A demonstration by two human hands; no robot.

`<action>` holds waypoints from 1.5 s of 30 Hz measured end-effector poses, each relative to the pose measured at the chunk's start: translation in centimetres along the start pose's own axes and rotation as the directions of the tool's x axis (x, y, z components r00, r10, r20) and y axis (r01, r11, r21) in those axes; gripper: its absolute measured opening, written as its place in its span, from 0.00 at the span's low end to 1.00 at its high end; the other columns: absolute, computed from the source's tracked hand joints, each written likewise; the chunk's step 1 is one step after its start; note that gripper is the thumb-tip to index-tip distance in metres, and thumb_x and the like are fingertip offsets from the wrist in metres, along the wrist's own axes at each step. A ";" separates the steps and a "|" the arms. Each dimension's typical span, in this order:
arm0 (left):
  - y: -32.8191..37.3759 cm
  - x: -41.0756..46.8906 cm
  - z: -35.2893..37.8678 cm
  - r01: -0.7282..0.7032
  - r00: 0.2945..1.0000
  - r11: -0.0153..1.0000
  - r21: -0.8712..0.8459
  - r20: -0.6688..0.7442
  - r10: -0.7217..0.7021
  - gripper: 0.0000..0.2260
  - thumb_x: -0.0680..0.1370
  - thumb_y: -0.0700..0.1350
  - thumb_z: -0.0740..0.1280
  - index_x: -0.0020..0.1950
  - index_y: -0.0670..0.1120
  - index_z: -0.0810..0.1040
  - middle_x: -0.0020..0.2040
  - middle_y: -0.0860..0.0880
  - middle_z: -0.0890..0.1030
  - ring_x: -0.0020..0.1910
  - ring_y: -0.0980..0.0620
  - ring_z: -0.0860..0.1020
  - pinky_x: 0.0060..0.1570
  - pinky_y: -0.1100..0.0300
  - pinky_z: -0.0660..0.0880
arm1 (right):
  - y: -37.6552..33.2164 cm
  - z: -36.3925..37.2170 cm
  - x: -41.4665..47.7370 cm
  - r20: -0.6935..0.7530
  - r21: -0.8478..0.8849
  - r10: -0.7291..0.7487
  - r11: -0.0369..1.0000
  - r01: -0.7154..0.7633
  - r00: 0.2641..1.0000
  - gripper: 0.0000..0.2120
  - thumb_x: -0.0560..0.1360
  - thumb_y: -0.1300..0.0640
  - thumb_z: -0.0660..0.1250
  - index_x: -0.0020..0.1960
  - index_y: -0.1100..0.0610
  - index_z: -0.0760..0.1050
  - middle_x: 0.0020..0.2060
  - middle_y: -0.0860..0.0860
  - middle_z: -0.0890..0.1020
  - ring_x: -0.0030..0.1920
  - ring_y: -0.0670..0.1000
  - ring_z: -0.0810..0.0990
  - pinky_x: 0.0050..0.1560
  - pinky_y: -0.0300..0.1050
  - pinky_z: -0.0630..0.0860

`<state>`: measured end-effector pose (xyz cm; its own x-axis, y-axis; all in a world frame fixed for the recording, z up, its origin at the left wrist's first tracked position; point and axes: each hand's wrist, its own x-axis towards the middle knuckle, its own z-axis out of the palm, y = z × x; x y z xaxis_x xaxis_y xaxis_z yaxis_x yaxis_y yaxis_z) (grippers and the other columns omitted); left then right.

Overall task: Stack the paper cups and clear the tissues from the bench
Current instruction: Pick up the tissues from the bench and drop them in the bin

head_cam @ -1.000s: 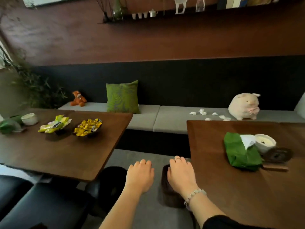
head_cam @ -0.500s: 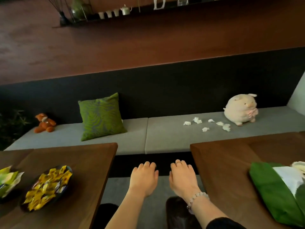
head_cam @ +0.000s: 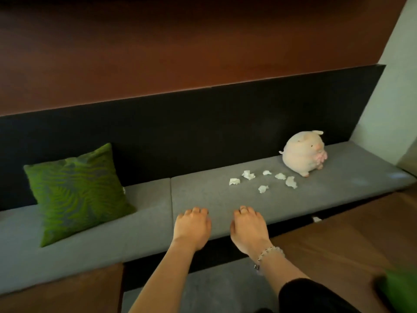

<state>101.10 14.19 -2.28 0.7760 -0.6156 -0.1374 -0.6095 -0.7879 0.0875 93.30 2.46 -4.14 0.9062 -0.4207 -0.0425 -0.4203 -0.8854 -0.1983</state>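
Both hands are out over the front edge of the long grey cushioned bench (head_cam: 146, 224), palms down. The left hand (head_cam: 192, 229) has its fingers curled under at the tips, loosely closed, with nothing in it. The right hand (head_cam: 248, 231), a ring on one finger and a pale beaded bracelet (head_cam: 269, 253) at the wrist, is curled the same way and empty too.

The crumpled white tissues (head_cam: 262, 180), six small wads, lie scattered on the right-hand seat cushion, toward its back edge, well apart from both hands. Just beside them on the right sits the round cream plush pig (head_cam: 303, 153), touching none of them that I can make out. One more white scrap (head_cam: 317, 219) shows in the dark gap below the bench's front edge.

At the left end, a square green patterned cushion (head_cam: 77, 192) leans against the black backrest (head_cam: 203, 129). Brown wooden table corners (head_cam: 338, 256) frame the bottom.
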 end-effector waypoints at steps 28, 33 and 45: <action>4.0 40.0 6.0 -0.293 0.929 0.953 0.072 0.258 0.266 0.16 0.82 0.49 0.51 0.66 0.48 0.69 0.63 0.47 0.75 0.60 0.48 0.75 0.61 0.55 0.70 | 14.9 6.8 33.0 0.143 0.073 0.307 0.945 -0.319 0.941 0.17 0.75 0.57 0.58 0.60 0.64 0.70 0.59 0.60 0.75 0.60 0.59 0.72 0.60 0.54 0.69; 5.3 43.6 7.1 -0.312 0.914 0.948 0.053 0.290 0.285 0.16 0.81 0.50 0.51 0.66 0.49 0.68 0.63 0.48 0.75 0.61 0.48 0.74 0.61 0.54 0.69 | 16.8 6.8 35.5 0.175 0.050 0.338 0.935 -0.351 0.925 0.17 0.76 0.57 0.56 0.62 0.63 0.68 0.61 0.59 0.72 0.62 0.59 0.69 0.61 0.53 0.66; 6.9 55.6 19.4 -0.399 0.828 0.917 -0.012 0.424 0.366 0.17 0.81 0.51 0.50 0.66 0.50 0.68 0.65 0.50 0.74 0.63 0.50 0.73 0.61 0.56 0.69 | 23.2 17.2 38.3 0.289 -0.034 0.576 0.805 -0.593 0.765 0.29 0.39 0.47 0.82 0.36 0.59 0.82 0.34 0.56 0.83 0.34 0.54 0.83 0.32 0.50 0.81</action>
<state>136.88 -25.14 -28.48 0.3509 -0.7917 -0.5001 -0.8668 -0.4767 0.1465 118.99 -30.81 -27.21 0.4644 -0.7742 -0.4301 -0.8769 -0.4699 -0.1010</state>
